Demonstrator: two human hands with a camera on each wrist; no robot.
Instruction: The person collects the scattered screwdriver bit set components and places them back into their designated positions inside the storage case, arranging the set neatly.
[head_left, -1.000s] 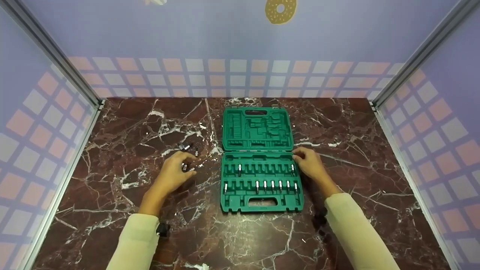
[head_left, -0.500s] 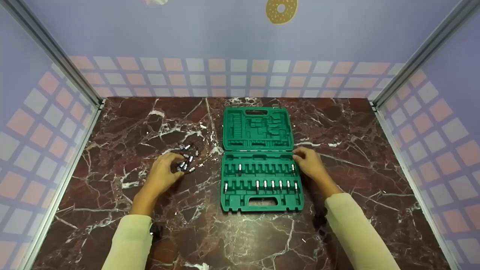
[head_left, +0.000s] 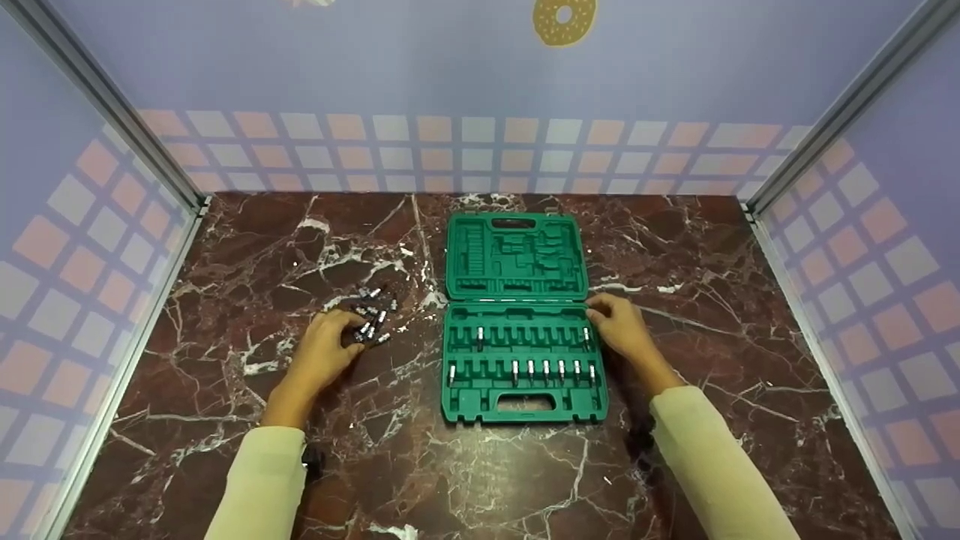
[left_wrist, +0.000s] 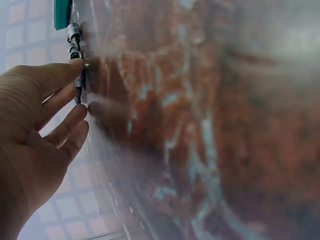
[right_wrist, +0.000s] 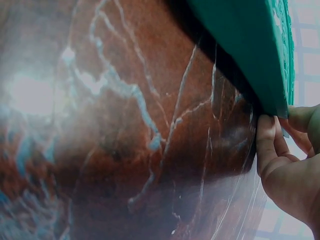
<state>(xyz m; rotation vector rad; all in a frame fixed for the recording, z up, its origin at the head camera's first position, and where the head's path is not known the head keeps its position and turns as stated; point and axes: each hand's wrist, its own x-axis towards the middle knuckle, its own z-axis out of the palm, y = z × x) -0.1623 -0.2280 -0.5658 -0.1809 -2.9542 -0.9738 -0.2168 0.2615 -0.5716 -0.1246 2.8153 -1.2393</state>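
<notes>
A green plastic tool case (head_left: 525, 409) lies spread open on the marble-patterned table. Several silver, dark-tipped socket bits (head_left: 546, 368) stand in slots of its near half. To the left, more loose socket bits (head_left: 381, 318) lie in a small pile. My left hand (head_left: 322, 346) is at the pile's left side, thumb and fingers apart around some bits. In the left wrist view, the thumb of the left hand (left_wrist: 42, 110) is at a bit (left_wrist: 74, 32) group. My right hand (head_left: 621, 326) pinches the case's right edge near the hinge; the right wrist view shows fingers (right_wrist: 266, 132) at the case's underside.
The case's lid (head_left: 517, 259), with moulded recesses, lies back toward the rear wall (head_left: 480, 67). Side walls with metal corner rails (head_left: 825, 112) bound the table (head_left: 697, 247) left and right.
My left hand has drawn back to the left from over the pile, uncovering more of the loose socket bits. The right hand and the case have stayed put.
</notes>
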